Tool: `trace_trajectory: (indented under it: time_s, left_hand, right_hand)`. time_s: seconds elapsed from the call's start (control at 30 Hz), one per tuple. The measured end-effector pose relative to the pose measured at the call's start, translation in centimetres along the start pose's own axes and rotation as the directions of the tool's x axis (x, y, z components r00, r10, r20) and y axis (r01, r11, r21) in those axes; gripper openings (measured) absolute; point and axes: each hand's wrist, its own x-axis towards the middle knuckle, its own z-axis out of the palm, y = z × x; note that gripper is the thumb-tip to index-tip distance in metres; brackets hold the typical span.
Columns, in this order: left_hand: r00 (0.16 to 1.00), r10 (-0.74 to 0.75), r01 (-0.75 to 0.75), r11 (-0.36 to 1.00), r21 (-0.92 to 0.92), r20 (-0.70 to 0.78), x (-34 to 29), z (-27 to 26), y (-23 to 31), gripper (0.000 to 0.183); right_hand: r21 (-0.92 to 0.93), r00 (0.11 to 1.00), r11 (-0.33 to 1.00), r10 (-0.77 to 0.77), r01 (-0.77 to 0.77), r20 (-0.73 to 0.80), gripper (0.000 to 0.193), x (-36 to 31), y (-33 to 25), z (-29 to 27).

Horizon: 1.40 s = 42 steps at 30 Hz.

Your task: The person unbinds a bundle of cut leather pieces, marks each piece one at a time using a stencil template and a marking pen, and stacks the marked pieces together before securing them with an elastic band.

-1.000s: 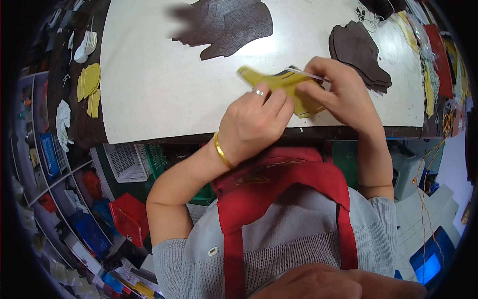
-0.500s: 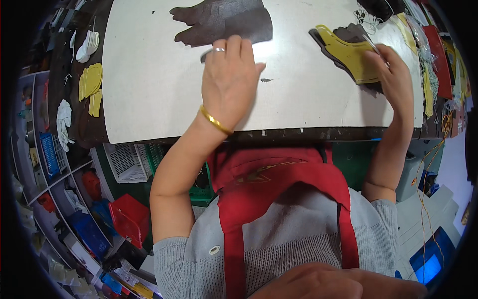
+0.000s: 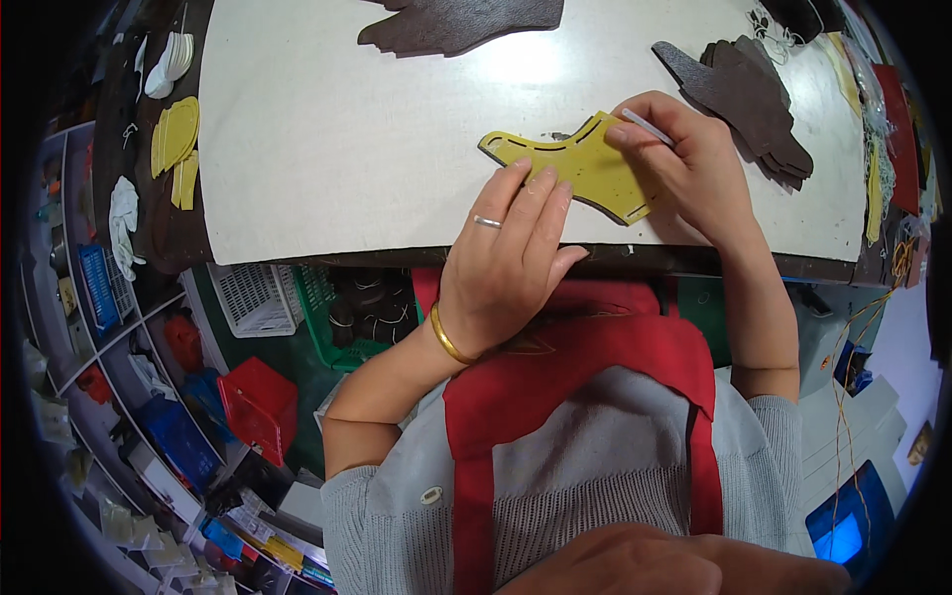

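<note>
A yellow pattern template [image 3: 605,178] with slots along its edges lies on the white tabletop in front of me. Dark brown material shows under its rim, apparently a leather piece of similar shape. My left hand [image 3: 511,238] rests flat on the template's near side, its fingers stretched out and the fingertips pressing down. In my right hand [image 3: 699,164], closed at the template's right end, is a slim silvery pen [image 3: 650,129]; its tip is hidden. Right of that hand lies a stack of dark brown leather pieces [image 3: 749,99].
More dark brown leather [image 3: 476,22] lies at the far edge. Yellow templates [image 3: 176,144], white discs [image 3: 174,64] and a white glove [image 3: 123,223] sit along the left. Tangled thread [image 3: 778,40] is at the far right. Crates, including a green crate [image 3: 315,327], stand below the table.
The yellow template has come off the right-hand stack to the middle front, dark material under it. My left hand has moved from the far leather onto the template; my right hand moved left with the pen.
</note>
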Motion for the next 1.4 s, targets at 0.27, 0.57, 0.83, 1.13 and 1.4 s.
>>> trace_trajectory:
  time_s: [0.27, 0.57, 0.83, 1.13, 1.4]
  left_hand:
    - [1.000, 0.028, -0.028, 1.000, 0.006, -0.003, -0.2, 0.7, -0.2, 0.052]
    - [0.984, 0.177, -0.179, 0.968, 0.177, 0.025, 2.7, -1.0, -1.7, 0.037]
    - [0.958, 0.252, -0.279, 0.928, 0.249, 0.134, 2.6, -0.7, -0.5, 0.045]
    - [0.971, 0.237, -0.230, 0.956, 0.180, -0.021, 1.8, 0.5, 0.7, 0.030]
    - [0.968, 0.236, -0.221, 0.962, 0.161, -0.080, 1.6, 1.3, 0.3, 0.025]
  right_hand:
    - [-0.193, 0.999, 0.981, -0.039, 0.031, -0.035, 0.025, 0.2, -0.2, 0.5]
    - [-0.118, 0.993, 0.986, 0.121, -0.119, 0.005, 0.030, -1.2, 1.1, -2.6]
    - [-0.392, 0.878, 0.895, -0.351, 0.212, -0.327, 0.017, -0.4, 1.7, -3.0]
    - [-0.025, 0.851, 0.867, -0.484, 0.498, 0.204, 0.026, 4.1, -4.2, 2.5]
    - [-0.416, 0.807, 0.693, -0.480, 0.589, 0.343, 0.017, 4.2, -4.9, 2.4]
